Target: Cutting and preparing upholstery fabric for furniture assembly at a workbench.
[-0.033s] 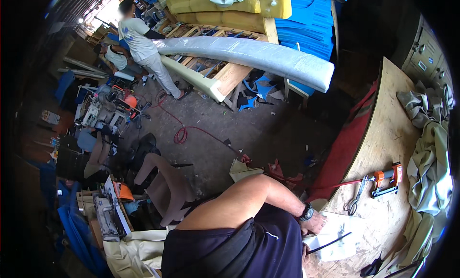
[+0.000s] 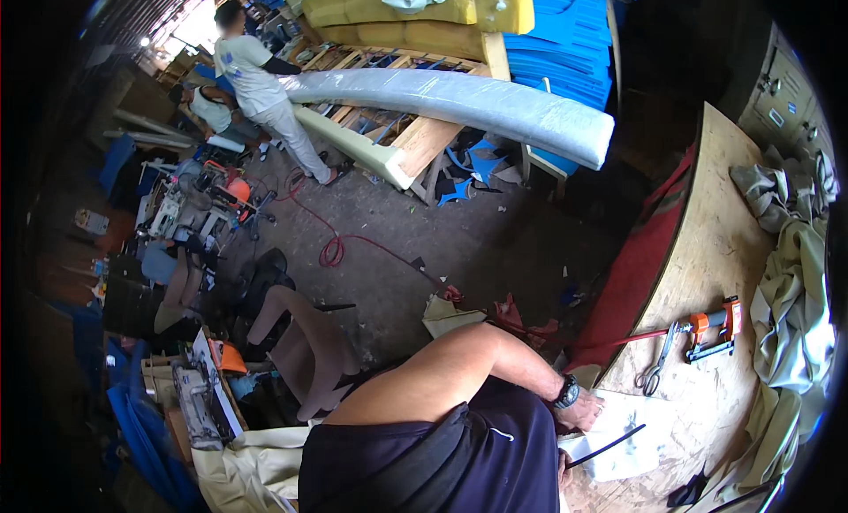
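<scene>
My left hand [image 2: 579,412], with a dark watch on its wrist, lies on a white sheet [image 2: 632,451] with faint marks. Its fingers rest flat against the sheet near the edge of the wooden tabletop [image 2: 698,292]. Just below, my right hand [image 2: 564,465] shows only in part beside my dark shirt, closed on a thin dark stick [image 2: 608,446] that slants up across the sheet. Whether the stick is a pencil or another tool I cannot tell. Beyond the sheet lie scissors [image 2: 653,372] and an orange and black staple gun [image 2: 712,329] with a red hose.
Beige fabric [image 2: 791,310] is heaped along the table's right side. A red hose [image 2: 332,250] coils on the floor. At the back, a person [image 2: 252,80] stands by a long plastic-wrapped cushion [image 2: 459,98] on a wooden frame; another person [image 2: 212,108] bends low. A sewing machine [image 2: 196,394] stands at left.
The far end of the dark stick has shifted slightly up and to the left. My left hand stays on the sheet.
</scene>
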The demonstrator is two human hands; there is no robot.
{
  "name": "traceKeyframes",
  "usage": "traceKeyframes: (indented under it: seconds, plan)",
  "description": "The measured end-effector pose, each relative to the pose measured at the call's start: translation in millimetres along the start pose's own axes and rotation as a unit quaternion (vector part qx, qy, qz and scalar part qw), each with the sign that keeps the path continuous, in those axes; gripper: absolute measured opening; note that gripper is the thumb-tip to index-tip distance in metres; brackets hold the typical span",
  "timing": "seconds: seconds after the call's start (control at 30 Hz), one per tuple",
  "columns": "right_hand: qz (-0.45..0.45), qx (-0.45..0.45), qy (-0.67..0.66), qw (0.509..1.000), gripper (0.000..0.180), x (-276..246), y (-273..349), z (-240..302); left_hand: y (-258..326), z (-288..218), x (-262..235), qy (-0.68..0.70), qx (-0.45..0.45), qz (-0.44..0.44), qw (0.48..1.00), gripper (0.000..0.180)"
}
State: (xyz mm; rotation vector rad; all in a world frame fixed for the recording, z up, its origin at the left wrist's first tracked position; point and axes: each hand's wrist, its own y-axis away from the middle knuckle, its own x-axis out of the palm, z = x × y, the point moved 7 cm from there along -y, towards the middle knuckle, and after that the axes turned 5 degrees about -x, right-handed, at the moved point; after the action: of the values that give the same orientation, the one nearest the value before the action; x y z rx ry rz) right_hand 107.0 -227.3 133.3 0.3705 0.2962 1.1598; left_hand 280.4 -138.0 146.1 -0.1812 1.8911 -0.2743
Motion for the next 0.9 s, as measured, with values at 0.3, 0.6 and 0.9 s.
traceKeyframes:
  seconds: [0.3, 0.6, 0.9]
  plan:
    - [0.038, 0.179, -0.028, 0.983, 0.039, 44.6, 40.0, -27.6, 46.5, 24.2, -61.7, 0.071, -0.104, 0.016, 0.992, 0.028]
    - [-0.020, 0.152, 0.013, 0.988, 0.044, 59.4, 61.4, -34.1, 32.6, 32.7, -56.0, 0.192, -0.094, 0.072, 0.974, 0.014]
    - [-0.234, -0.023, 0.223, 0.946, 0.037, -37.2, 52.4, 65.5, 8.3, 41.8, -80.2, 0.183, -0.106, 0.088, 0.973, 0.018]
